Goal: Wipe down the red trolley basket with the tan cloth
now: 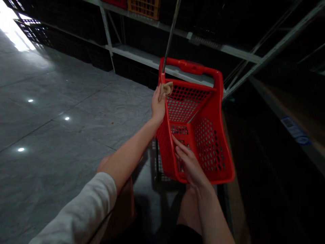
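A red plastic shopping cart [207, 142] with perforated basket walls stands in front of me. My left hand [158, 105] is closed on a crumpled tan cloth [167, 88], pressing it to the top of the basket's left rim, close to the handle end. My right hand [187, 160] reaches over the near end into the basket. Its fingers are stretched out along the inner side of the left wall, with the index fingertip at the rim and nothing visible held in it. The basket holds no goods that I can see.
Behind the cart runs a metal shelf rack [137, 56] with dark crates and an orange crate [144, 7]. A thin metal pole [172, 34] rises by the handle. Dark shelving with a blue-and-white label [296, 130] lies right. Grey tiled floor [58, 135] spreads left.
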`<action>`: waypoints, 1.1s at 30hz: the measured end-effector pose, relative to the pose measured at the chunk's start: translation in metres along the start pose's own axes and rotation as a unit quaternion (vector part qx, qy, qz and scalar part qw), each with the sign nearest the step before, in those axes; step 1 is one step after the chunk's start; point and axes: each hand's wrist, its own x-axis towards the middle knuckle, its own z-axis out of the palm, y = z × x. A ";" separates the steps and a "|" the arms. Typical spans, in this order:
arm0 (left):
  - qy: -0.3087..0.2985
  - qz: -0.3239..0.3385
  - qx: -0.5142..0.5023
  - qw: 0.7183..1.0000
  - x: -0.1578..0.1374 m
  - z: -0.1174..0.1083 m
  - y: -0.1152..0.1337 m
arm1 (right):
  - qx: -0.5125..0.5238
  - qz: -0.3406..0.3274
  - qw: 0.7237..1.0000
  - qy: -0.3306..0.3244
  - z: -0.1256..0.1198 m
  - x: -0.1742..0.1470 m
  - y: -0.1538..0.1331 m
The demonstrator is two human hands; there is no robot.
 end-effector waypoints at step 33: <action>-0.085 -0.168 -0.029 0.982 -0.242 -0.043 0.113 | -0.006 -0.028 0.999 0.028 -0.007 0.069 0.002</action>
